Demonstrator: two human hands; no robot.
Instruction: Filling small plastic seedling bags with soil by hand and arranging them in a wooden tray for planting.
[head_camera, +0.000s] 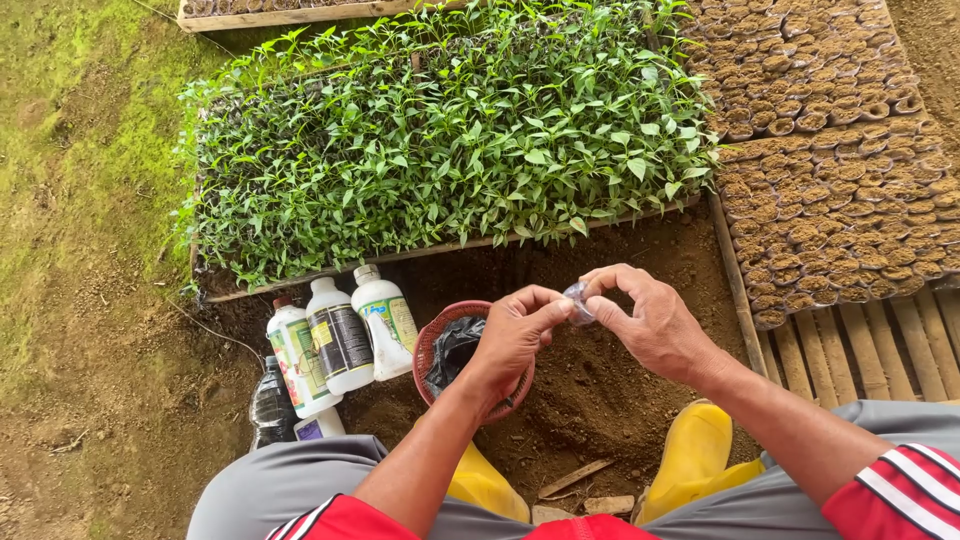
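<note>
Lower edge of the frame: your knees in grey trousers (290, 485), red sleeves with white stripes (905, 490), and yellow boots (695, 455) planted on the dark soil (600, 380) between them.

Centre of the frame: your left hand (510, 335) and right hand (650, 320) met above the soil. Between them sat a small clear plastic piece (577, 300), crumpled, kind not discernible. It was pinched at the tips: left thumb and forefinger closed on its left side, right thumb and forefinger closed on its right and top. Fingers were narrow on both hands, remaining fingers curled in. The piece touched both sets of fingertips and hung clear of the ground.

Just below and behind your left hand: a red mesh basket (432, 345) holding a black plastic bag (452, 350).

Left of the basket: three white bottles (340, 335) with labels, standing close together, and one dark bottle (272, 405) in front of them.

Upper centre: a tray of dense green seedlings (450, 130).

Upper right: rows of small soil-filled pots (830, 150), resting on a bamboo slat rack (880, 345).

Left of the frame: mossy ground (70, 120).
</note>
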